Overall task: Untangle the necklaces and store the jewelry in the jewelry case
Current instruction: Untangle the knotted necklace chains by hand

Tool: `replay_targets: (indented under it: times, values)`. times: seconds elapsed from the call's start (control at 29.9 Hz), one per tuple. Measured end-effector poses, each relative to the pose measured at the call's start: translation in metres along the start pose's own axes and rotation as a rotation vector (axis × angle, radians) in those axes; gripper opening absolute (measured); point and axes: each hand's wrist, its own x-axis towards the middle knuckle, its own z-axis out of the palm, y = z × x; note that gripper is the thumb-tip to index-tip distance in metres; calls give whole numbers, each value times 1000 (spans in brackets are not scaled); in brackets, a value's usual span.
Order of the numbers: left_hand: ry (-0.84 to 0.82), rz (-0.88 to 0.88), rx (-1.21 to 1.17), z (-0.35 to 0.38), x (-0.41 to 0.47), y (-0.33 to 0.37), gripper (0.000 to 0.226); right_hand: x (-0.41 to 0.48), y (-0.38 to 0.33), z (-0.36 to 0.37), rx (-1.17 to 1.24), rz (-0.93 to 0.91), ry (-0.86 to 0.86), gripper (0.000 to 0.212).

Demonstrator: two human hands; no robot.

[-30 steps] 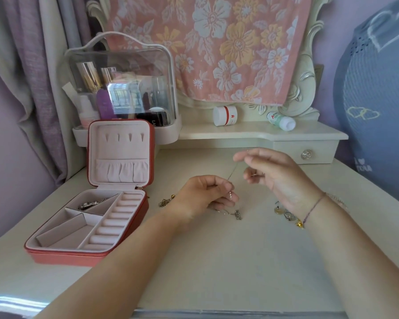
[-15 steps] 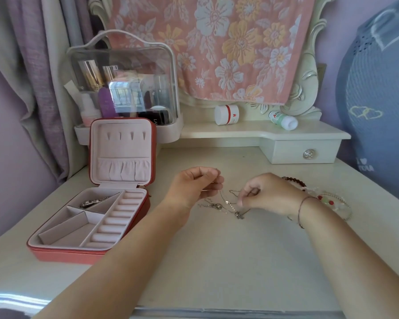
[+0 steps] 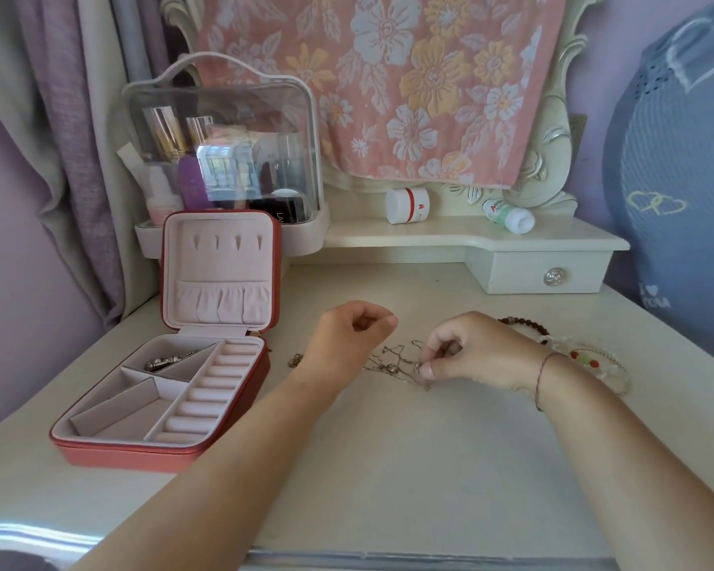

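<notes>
The coral jewelry case [image 3: 100,450] lies open at the left of the bench [image 3: 388,480], its lid standing upright. A silver piece [image 3: 163,361] rests in its rear left compartment. Just right of the case, a small gold trinket [image 3: 294,359] lies on the bench beside the left wrist. The left hand [image 3: 347,335] hovers with fingers curled and thumb against forefinger; whether it pinches a chain cannot be told. The tangled necklaces [image 3: 392,362] lie on the bench between the hands. The right hand [image 3: 483,352] pinches the tangle at its right end. Right of that hand lie a dark bead bracelet [image 3: 526,323] and a pale beaded bracelet [image 3: 594,361].
</notes>
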Motion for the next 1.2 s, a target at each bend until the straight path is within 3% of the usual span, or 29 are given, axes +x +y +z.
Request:
replay_targets:
  times: [0.13,0.23,0.57,0.9,1.1,1.2]
  values:
    - [-190,-68,-75,4,-3,3,20,-2,-4,-6,313,-30,99,9]
    - [-279,-80,-172,4,-5,7,20,-3,-5,-8,408,-29,122,6]
    - [-321,-59,-289,-1,-6,10,5,-4,-7,-12,630,1,75,13]
    - [-325,-75,-449,-2,-6,11,12,-2,-4,-11,574,-7,96,13]
    - [-318,-66,-435,-1,-6,12,14,7,7,3,80,31,105,18]
    - [-285,-67,-381,-2,-6,12,14,13,12,10,15,23,106,20]
